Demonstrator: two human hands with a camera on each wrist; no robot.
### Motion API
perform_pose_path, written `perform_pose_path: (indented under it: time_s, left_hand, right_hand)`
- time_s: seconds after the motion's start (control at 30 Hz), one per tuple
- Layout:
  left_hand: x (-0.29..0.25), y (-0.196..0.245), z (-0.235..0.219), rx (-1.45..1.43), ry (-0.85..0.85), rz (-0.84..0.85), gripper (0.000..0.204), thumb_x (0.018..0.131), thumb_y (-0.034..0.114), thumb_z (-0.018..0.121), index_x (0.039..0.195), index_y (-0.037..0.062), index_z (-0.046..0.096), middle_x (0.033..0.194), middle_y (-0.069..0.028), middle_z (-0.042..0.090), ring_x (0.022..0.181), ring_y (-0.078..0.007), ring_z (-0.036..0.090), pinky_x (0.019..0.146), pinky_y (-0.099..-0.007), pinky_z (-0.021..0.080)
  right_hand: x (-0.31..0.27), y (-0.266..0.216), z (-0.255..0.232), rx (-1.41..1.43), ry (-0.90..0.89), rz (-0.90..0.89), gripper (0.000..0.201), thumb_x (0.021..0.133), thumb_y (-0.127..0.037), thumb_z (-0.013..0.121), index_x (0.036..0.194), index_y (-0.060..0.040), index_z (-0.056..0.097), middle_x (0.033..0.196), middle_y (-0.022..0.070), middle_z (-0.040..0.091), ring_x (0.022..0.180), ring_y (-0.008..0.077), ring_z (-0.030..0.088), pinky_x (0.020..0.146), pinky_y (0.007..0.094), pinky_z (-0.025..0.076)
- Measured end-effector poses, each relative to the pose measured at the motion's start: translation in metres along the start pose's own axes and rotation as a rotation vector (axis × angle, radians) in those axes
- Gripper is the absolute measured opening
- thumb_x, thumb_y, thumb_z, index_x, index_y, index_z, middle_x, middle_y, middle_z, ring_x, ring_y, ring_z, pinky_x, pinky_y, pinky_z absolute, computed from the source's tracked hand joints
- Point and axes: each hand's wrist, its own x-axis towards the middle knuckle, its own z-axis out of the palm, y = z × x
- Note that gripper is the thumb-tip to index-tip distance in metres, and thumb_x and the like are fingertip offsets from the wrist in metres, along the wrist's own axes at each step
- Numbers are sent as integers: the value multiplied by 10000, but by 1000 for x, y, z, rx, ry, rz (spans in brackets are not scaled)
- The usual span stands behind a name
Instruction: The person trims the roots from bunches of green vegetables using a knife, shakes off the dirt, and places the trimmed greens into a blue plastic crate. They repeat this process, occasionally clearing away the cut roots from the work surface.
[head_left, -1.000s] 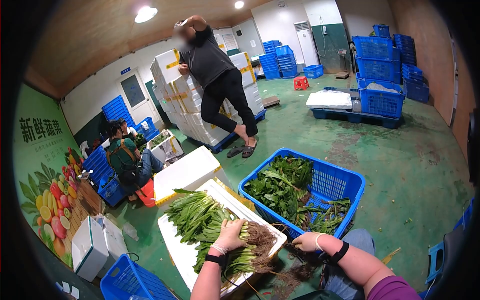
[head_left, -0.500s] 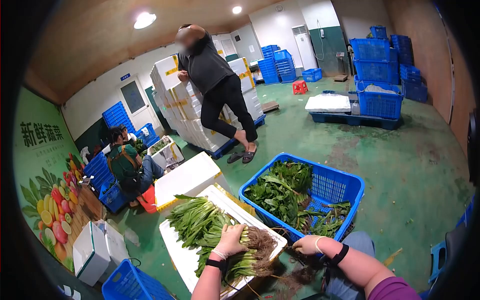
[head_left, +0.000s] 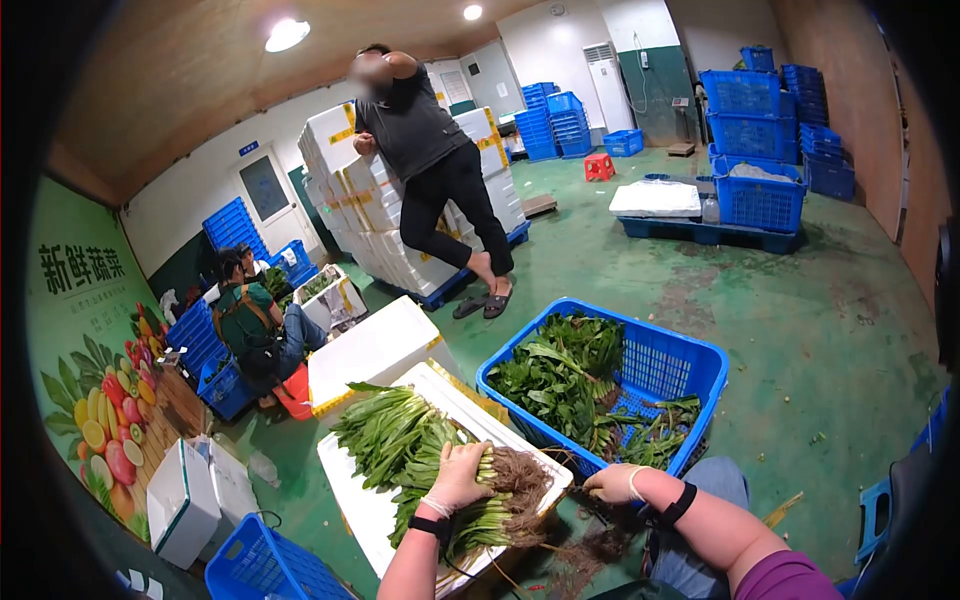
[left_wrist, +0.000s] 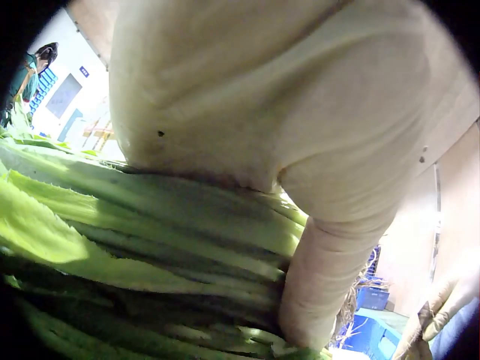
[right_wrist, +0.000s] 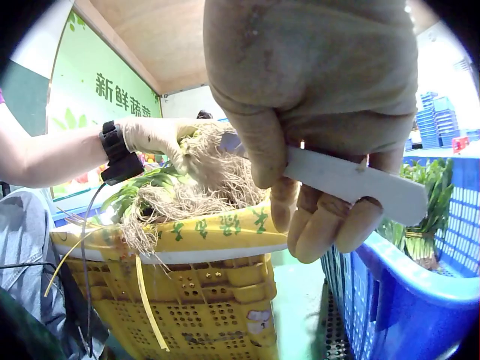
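Observation:
My gloved left hand (head_left: 459,478) grips a bunch of long leafy greens (left_wrist: 150,240), its thumb (left_wrist: 315,277) coming down over the pale stems. Tangled brown roots (head_left: 523,485) stick out on the right of that hand. More greens (head_left: 385,430) lie beside it on the white foam lid (head_left: 350,490). My gloved right hand (head_left: 612,483) holds a knife by its flat white handle (right_wrist: 360,184), fingers curled round it. In the right wrist view, a short grey part of the blade shows by the roots, left of the thumb.
A blue basket (head_left: 655,365) with greens stands ahead on the right. Under the foam lid is a yellow crate (right_wrist: 187,307). A foam box (head_left: 370,355) lies behind it. A person (head_left: 430,160) leans on stacked foam boxes; another (head_left: 250,320) sits at left.

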Motion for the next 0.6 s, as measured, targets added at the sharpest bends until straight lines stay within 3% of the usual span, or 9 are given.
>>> perform_pose_path:
  time_s: [0.07, 0.17, 0.6]
  left_hand:
    - [6, 0, -4, -12, 35, 16, 889, 630, 312, 891, 1393, 110, 482, 1240, -127, 590, 1260, -339, 505, 1199, -545, 192]
    - [5, 2, -5, 3, 37, 5, 899, 623, 314, 909, 1396, 130, 488, 1264, -122, 595, 1259, -339, 508, 1188, -551, 229]
    - [-1, 7, -3, 1, 114, 12, 838, 632, 270, 876, 1373, 153, 502, 1209, -104, 601, 1244, -323, 517, 1178, -586, 221]
  right_hand:
    - [2, 1, -6, -4, 17, 1, 422, 960, -283, 496, 1336, -157, 640, 1261, 141, 681, 1163, 343, 639, 1006, 436, 487]
    - [0, -1, -8, -3, 19, 6, 420, 960, -283, 497, 1332, -154, 643, 1261, 139, 682, 1163, 341, 640, 1006, 435, 488]
    - [-2, -3, -10, 0, 17, 6, 428, 957, -280, 490, 1338, -154, 638, 1258, 147, 681, 1158, 345, 642, 1006, 439, 490]
